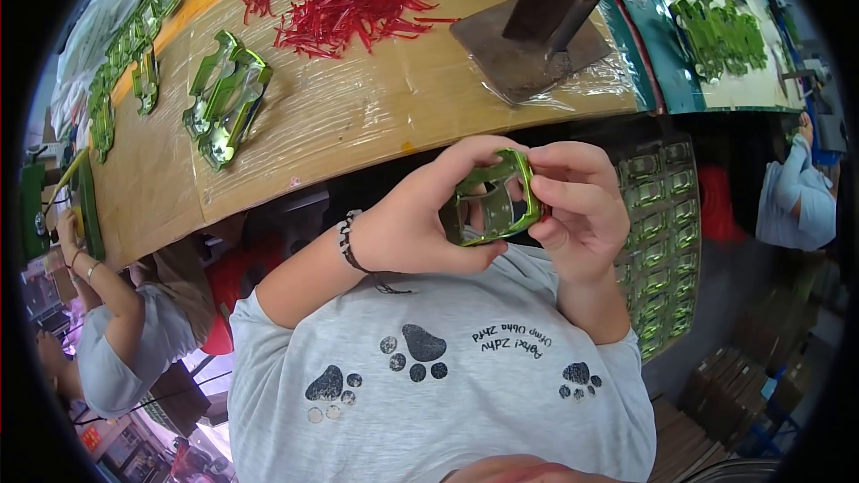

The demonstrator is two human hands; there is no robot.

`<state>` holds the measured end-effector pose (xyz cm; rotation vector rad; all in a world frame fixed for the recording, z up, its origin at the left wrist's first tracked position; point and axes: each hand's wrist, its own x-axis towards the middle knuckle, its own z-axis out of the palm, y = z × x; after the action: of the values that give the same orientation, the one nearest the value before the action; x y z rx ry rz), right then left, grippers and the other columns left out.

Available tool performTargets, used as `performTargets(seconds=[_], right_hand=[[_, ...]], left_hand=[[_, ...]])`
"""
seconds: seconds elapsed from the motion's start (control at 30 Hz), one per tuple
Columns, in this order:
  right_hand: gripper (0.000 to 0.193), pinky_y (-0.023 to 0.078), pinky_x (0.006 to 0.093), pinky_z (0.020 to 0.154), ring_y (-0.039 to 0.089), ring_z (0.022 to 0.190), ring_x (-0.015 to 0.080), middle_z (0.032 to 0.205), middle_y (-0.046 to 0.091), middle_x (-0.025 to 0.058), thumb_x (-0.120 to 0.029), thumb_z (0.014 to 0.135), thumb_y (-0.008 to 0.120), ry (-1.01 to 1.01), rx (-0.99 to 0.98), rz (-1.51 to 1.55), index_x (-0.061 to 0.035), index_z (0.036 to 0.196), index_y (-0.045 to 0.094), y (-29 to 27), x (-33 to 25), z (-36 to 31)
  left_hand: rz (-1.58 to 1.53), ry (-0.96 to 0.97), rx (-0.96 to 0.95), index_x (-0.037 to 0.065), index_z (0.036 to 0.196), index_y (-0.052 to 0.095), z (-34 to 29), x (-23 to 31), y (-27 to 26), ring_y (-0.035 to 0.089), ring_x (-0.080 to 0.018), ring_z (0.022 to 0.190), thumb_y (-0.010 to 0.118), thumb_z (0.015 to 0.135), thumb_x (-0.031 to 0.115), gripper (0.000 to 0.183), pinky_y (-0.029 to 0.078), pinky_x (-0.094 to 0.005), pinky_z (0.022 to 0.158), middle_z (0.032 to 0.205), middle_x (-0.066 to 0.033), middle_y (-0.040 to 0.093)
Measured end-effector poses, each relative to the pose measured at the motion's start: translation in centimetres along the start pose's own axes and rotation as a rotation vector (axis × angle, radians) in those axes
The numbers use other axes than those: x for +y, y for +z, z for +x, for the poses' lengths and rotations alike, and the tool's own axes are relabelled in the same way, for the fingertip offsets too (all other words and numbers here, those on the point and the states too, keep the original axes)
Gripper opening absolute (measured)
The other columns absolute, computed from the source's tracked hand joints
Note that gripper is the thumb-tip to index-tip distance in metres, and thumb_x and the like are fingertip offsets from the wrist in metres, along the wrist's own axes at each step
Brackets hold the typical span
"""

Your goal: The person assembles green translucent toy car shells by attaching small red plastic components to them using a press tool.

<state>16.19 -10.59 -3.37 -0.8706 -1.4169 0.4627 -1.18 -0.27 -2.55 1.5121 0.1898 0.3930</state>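
Close to my body, just off the table's near edge, I hold a shiny green plastic frame (467, 222) with a hollow middle. My left hand (416, 215) wraps round its left side, thumb along the bottom and fingers over the top. The fingertips and thumb of my right hand (582, 206) pinch its right rim. A small dark red bit shows beside those right fingertips; what it is I cannot make out. Both hands are closed on the frame, and my palms hide part of it.
On the brown table (358, 116) lie a heap of red plastic strips (353, 0), green shiny pieces (225, 98) and a metal stand (528, 54). More green parts (718, 36) sit far right. A rack of green parts (662, 241) stands beside me. Other people work left and right.
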Motion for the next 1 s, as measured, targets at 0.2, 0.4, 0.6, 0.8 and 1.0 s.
performTargets(seconds=[0.2,0.4,0.6,0.8,1.0], right_hand=[[0.024,0.049,0.0245,0.066,0.062,0.078,0.0172,0.093,0.065,0.0133,-0.007,0.086,0.07,-0.028,0.307,-0.02,0.002,0.108,0.067,0.3,0.4,-1.1],[0.023,0.045,0.0242,0.059,0.058,0.069,0.0165,0.081,0.062,0.0097,0.0,0.082,0.07,0.224,0.113,-0.374,0.0046,0.104,0.068,-0.9,-2.0,0.6],[0.025,0.048,0.0276,0.061,0.057,0.069,0.0205,0.082,0.058,0.0113,0.009,0.081,0.064,0.178,-0.058,-0.469,0.0054,0.106,0.066,-1.2,-1.7,1.0],[0.03,0.047,0.0273,0.06,0.056,0.07,0.0201,0.088,0.056,0.0122,0.015,0.082,0.055,0.146,-0.137,-0.427,0.0061,0.11,0.064,-1.4,-1.2,0.7],[0.031,0.043,0.0247,0.069,0.051,0.079,0.0174,0.101,0.053,0.0121,0.002,0.09,0.055,0.168,-0.101,-0.338,0.0077,0.121,0.06,-0.7,-1.1,0.0]], left_hand=[[0.181,-0.008,-0.042,0.008,0.135,0.044,0.3,0.0,0.6,0.059,-0.0137,0.089,0.074,0.068,0.001,0.074,0.05,-0.0276,0.072,0.113,-0.0068,0.058],[0.91,0.297,0.078,0.006,0.132,0.047,0.8,-0.2,0.1,0.062,-0.0296,0.084,0.081,0.058,0.005,0.082,0.052,-0.0359,0.072,0.114,-0.013,0.062],[1.106,0.288,0.095,0.006,0.132,0.046,0.5,0.1,0.0,0.062,-0.028,0.085,0.078,0.054,0.006,0.084,0.05,-0.0369,0.07,0.113,-0.0096,0.063],[1.121,0.262,0.085,0.007,0.129,0.051,0.5,0.5,-0.1,0.062,-0.027,0.086,0.078,0.053,0.007,0.081,0.051,-0.0364,0.071,0.113,-0.0072,0.063],[0.988,0.292,0.128,0.007,0.125,0.052,0.7,-0.1,-0.1,0.063,-0.03,0.091,0.079,0.054,0.004,0.077,0.052,-0.0373,0.074,0.109,-0.011,0.062]])
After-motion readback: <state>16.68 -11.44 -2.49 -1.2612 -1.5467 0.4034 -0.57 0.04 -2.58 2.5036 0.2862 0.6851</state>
